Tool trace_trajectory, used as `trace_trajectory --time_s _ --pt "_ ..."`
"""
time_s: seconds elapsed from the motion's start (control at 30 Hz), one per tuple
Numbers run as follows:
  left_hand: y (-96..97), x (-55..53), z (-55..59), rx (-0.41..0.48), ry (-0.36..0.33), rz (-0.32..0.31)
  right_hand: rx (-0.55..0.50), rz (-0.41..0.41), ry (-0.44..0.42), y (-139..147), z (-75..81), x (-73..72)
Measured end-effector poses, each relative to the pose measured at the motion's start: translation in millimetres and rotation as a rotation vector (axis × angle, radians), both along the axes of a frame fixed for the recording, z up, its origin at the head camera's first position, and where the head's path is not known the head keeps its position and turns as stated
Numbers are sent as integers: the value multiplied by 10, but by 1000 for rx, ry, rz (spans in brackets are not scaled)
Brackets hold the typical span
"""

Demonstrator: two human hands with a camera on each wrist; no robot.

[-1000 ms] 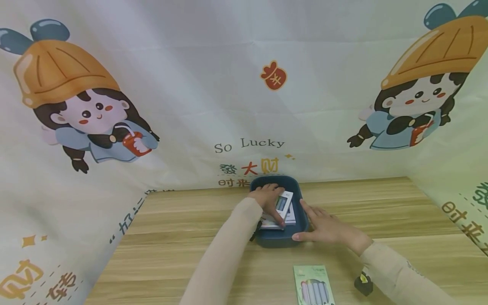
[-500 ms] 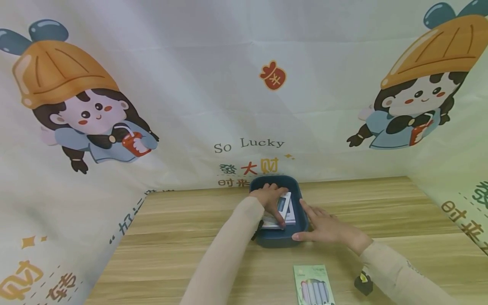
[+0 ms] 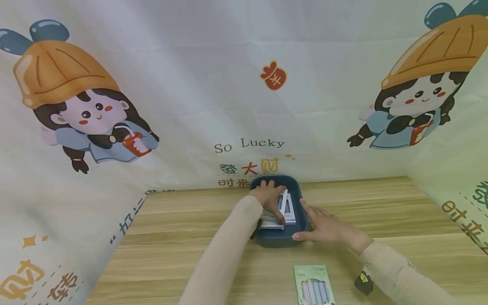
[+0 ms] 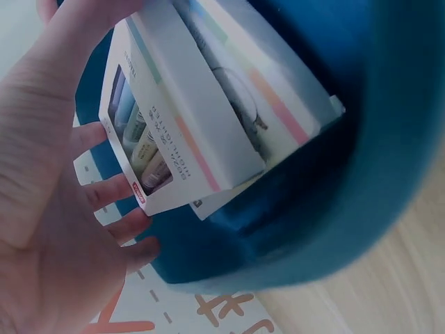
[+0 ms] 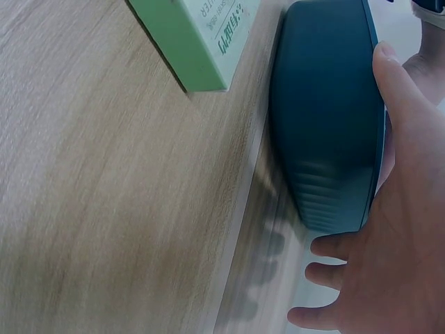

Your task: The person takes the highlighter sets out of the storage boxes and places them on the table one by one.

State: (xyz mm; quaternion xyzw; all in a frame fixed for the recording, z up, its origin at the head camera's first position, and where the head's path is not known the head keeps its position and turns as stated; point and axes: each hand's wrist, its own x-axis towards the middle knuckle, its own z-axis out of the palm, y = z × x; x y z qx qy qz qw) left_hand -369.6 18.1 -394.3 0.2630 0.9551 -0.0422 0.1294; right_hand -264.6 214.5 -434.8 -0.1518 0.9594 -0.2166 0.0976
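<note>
My left hand point(image 3: 268, 200) reaches into a dark blue basket point(image 3: 280, 242) and grips a white box of highlighters point(image 4: 163, 111). Pastel highlighters show through the box's window, and the box stands tilted inside the basket. Beside it in the basket lies another white box point(image 4: 278, 90) with a pastel stripe, partly hidden by the held one. My right hand point(image 3: 329, 228) rests on the basket's right side with fingers spread, its thumb along the rim in the right wrist view.
A green pack point(image 3: 313, 284) picturing pastel pens lies on the wooden table point(image 3: 171, 241) in front of the basket. A small black item point(image 3: 364, 284) with a yellow mark is by the right sleeve. A printed cloth point(image 3: 190, 106) hangs behind the table.
The highlighter box in my left hand has tilted up and shifted slightly left, uncovering more of the box beside it. My right hand has stayed in place at the basket.
</note>
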Motion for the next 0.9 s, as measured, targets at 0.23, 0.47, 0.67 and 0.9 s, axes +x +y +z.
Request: trace_trajectory --time_s 0.23,0.47,0.67,0.9 --pt "-29 21 138 29 15 -5 7 -4 4 4 2 -2" --pt "-30 71 252 37 47 3 4 2 15 -6 20 13" --pt "-39 76 272 40 61 3 -1 6 21 -10 28 20" --pt "-67 104 311 58 54 9 1 4 25 -7 10 9"
